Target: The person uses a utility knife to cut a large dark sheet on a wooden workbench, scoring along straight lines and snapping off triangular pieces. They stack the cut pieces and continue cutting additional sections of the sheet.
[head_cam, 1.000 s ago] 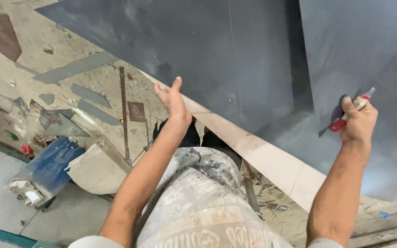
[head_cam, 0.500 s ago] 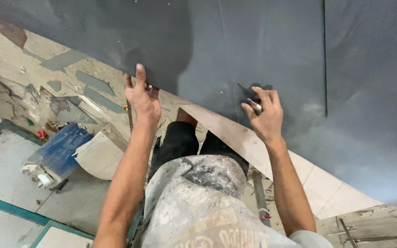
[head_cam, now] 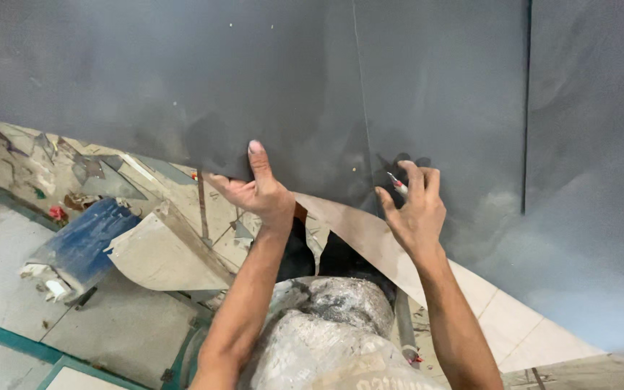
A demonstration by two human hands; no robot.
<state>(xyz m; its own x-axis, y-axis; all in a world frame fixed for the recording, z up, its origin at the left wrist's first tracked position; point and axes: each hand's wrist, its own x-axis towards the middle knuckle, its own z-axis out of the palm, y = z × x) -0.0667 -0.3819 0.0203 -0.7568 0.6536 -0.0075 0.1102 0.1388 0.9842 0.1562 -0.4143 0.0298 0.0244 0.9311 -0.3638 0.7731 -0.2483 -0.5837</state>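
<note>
Fingers of my left hand (head_cam: 258,189) spread flat, open, against the dark grey wall panel (head_cam: 312,87) near its lower edge. My right hand (head_cam: 414,206) pinches a red-tipped marker (head_cam: 397,184), its tip touching the same panel.

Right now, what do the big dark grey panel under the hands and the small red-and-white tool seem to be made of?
The big dark grey panel looks like a glazed tile or slab: smooth, semi-gloss, with soft reflections and straight thin seams. The small red-and-white tool, pinched in the right hand, looks like a plastic-bodied marker, though it is mostly hidden. The left hand presses flat on the panel.
</note>
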